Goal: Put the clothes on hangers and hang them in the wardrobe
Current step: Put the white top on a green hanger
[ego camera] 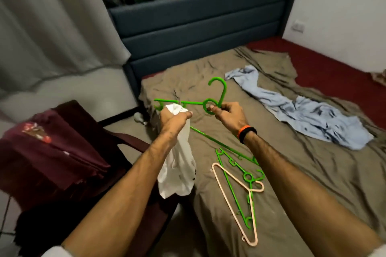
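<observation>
My right hand [228, 112] pinches a green plastic hanger [217, 93] at the ring below its hook, holding it above the bed. My left hand [173, 119] grips a bunched white garment [179, 173] against the hanger's left arm; the cloth hangs down below my wrist. On the bed near my right forearm lie a second green hanger [236, 190] and a pale pink hanger [234, 192], overlapping. A light blue garment [300, 110] lies spread out further right on the bed. The wardrobe is not in view.
The bed has a rumpled olive sheet [292, 183] over a red mattress cover [334, 64] and a dark blue headboard [198, 25]. A dark chair at left holds folded maroon clothes [48, 152]. Grey curtains [52, 23] hang at the back left.
</observation>
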